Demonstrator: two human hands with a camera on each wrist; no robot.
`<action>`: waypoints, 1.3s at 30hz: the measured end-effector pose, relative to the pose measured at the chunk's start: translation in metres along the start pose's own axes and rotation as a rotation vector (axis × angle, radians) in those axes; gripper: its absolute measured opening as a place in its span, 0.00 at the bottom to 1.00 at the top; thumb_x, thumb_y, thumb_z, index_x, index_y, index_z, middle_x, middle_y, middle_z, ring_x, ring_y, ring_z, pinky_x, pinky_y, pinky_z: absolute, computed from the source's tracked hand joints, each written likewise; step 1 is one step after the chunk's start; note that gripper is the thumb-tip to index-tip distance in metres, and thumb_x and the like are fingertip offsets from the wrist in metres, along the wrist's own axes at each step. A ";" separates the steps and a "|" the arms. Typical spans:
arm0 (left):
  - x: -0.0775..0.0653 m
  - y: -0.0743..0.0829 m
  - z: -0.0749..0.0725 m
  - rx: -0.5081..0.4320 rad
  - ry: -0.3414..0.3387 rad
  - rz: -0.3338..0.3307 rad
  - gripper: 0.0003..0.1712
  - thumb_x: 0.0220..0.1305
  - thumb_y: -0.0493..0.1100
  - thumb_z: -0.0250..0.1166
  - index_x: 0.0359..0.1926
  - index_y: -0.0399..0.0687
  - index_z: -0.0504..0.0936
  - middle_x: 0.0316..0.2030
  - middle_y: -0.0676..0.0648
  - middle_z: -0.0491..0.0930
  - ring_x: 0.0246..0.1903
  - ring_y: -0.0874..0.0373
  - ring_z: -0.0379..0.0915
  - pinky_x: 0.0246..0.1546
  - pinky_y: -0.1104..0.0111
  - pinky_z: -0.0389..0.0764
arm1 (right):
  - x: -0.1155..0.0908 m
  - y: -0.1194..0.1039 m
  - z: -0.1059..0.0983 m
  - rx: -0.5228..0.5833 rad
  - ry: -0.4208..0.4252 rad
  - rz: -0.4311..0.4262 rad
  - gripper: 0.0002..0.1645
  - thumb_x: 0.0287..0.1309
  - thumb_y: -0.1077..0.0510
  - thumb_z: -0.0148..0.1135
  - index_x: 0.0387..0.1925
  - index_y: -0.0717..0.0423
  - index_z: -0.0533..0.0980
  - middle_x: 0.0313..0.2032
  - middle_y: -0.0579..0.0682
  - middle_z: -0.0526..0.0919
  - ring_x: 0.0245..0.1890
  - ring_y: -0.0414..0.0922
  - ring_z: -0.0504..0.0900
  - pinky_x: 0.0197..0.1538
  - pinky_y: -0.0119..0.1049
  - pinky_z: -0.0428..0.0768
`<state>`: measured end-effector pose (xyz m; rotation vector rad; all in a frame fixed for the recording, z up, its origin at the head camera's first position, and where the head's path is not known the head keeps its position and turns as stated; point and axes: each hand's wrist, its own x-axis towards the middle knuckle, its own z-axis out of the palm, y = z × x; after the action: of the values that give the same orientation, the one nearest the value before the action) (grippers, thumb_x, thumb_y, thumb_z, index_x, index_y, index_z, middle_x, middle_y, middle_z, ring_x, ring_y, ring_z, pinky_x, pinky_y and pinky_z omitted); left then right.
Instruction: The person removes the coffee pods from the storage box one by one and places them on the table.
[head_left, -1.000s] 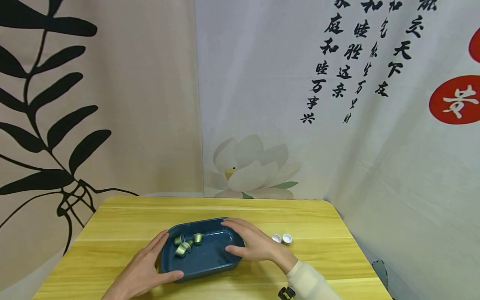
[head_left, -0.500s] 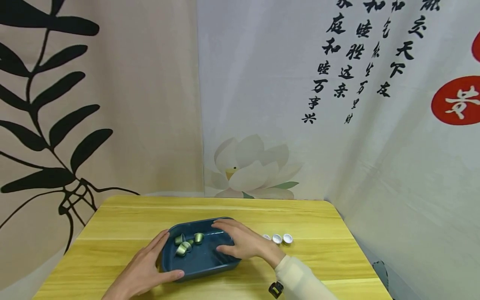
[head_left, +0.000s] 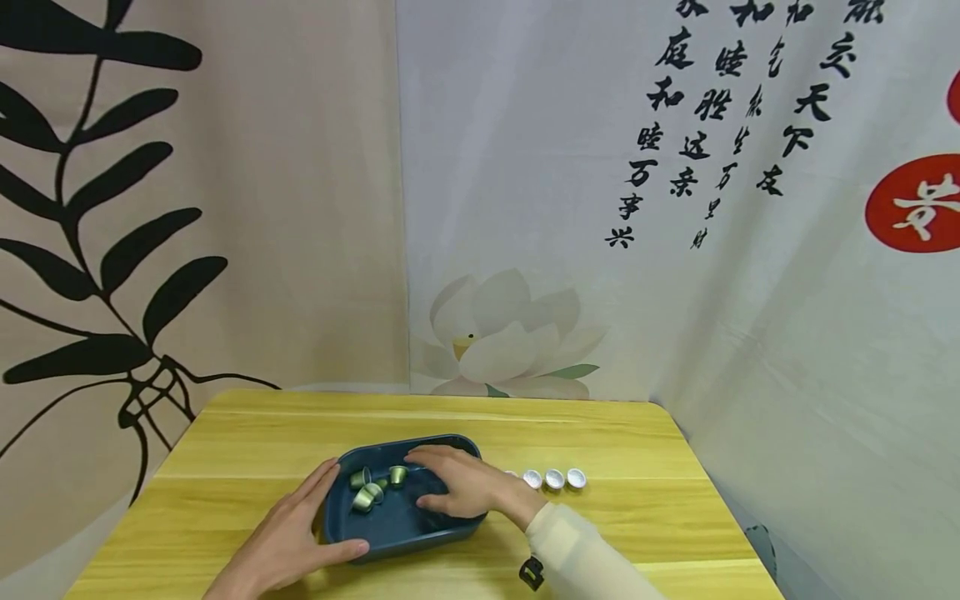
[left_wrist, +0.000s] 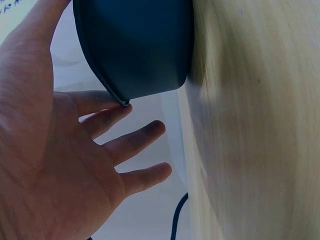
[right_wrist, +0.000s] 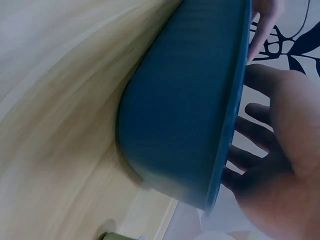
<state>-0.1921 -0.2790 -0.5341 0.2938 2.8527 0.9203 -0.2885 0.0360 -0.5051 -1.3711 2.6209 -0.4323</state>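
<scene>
A dark blue oblong dish (head_left: 420, 546) sits on the wooden table. Inside its left half lie several small green coffee capsules (head_left: 366, 498). My left hand (head_left: 288, 533) is spread at the dish's left end, fingers along the rim and thumb by the front edge. In the left wrist view, the fingers of that hand (left_wrist: 65, 145) are extended, the nearer ones at the rim. Over the right half of the dish reaches my right hand (head_left: 461, 483), thumb and fingers apart. From the right wrist, its loosely bent fingers (right_wrist: 250, 132) show past the rim, with nothing seen between them.
Right of the dish, several capsules (head_left: 554, 479) stand in a row with white tops up, the leftmost partly hidden by my right wrist. A printed curtain (head_left: 525, 208) hangs behind the table (head_left: 622, 533). A dark cable (left_wrist: 177, 217) runs beyond the table edge.
My right hand has moved left, from the dish's right rim to over its inside, uncovering more of the capsule row. The left hand and the capsules in the dish stay put.
</scene>
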 end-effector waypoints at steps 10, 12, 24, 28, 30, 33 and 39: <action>0.000 -0.001 0.000 -0.009 -0.007 0.000 0.77 0.61 0.78 0.78 0.92 0.41 0.51 0.90 0.30 0.51 0.79 0.20 0.67 0.70 0.26 0.79 | 0.016 -0.002 0.009 -0.055 -0.059 -0.020 0.39 0.83 0.49 0.66 0.86 0.52 0.67 0.86 0.53 0.70 0.85 0.49 0.72 0.85 0.44 0.76; 0.001 -0.001 0.001 -0.005 -0.002 0.007 0.77 0.61 0.78 0.79 0.92 0.41 0.51 0.90 0.30 0.51 0.78 0.19 0.68 0.69 0.27 0.80 | 0.019 -0.003 0.011 -0.056 -0.068 -0.018 0.39 0.83 0.50 0.67 0.86 0.53 0.67 0.86 0.54 0.70 0.85 0.49 0.72 0.85 0.44 0.76; 0.000 0.000 0.000 -0.003 -0.004 0.013 0.78 0.61 0.78 0.78 0.92 0.41 0.50 0.90 0.30 0.51 0.79 0.20 0.68 0.70 0.27 0.80 | 0.029 -0.009 0.017 -0.065 -0.128 -0.002 0.38 0.83 0.53 0.67 0.86 0.49 0.68 0.87 0.48 0.68 0.87 0.46 0.70 0.87 0.43 0.74; 0.000 0.000 -0.001 0.001 0.000 0.016 0.78 0.60 0.79 0.78 0.92 0.41 0.51 0.91 0.30 0.51 0.78 0.20 0.68 0.70 0.27 0.80 | 0.030 -0.009 0.017 -0.081 -0.113 -0.016 0.35 0.82 0.54 0.67 0.84 0.50 0.71 0.86 0.50 0.71 0.85 0.46 0.72 0.85 0.41 0.75; 0.000 0.000 0.000 0.002 0.001 0.018 0.78 0.60 0.79 0.78 0.92 0.40 0.51 0.91 0.30 0.51 0.78 0.20 0.68 0.69 0.27 0.80 | 0.029 -0.009 0.017 -0.097 -0.101 -0.023 0.34 0.82 0.55 0.68 0.83 0.50 0.73 0.84 0.50 0.72 0.84 0.45 0.74 0.84 0.40 0.76; 0.000 -0.001 0.000 -0.002 -0.001 0.018 0.77 0.61 0.78 0.78 0.92 0.41 0.51 0.90 0.30 0.51 0.78 0.20 0.68 0.69 0.27 0.80 | 0.028 -0.009 0.016 -0.108 -0.091 -0.028 0.32 0.82 0.55 0.68 0.81 0.52 0.75 0.82 0.50 0.75 0.82 0.44 0.76 0.82 0.37 0.78; 0.000 -0.002 0.000 -0.007 -0.004 0.010 0.77 0.61 0.78 0.78 0.93 0.42 0.50 0.90 0.30 0.51 0.79 0.20 0.67 0.69 0.27 0.80 | 0.027 -0.008 0.016 -0.123 -0.092 -0.039 0.28 0.81 0.55 0.69 0.77 0.52 0.79 0.78 0.49 0.79 0.77 0.43 0.81 0.77 0.33 0.82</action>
<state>-0.1926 -0.2806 -0.5353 0.3091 2.8461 0.9297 -0.2931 0.0064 -0.5175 -1.4439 2.5880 -0.2104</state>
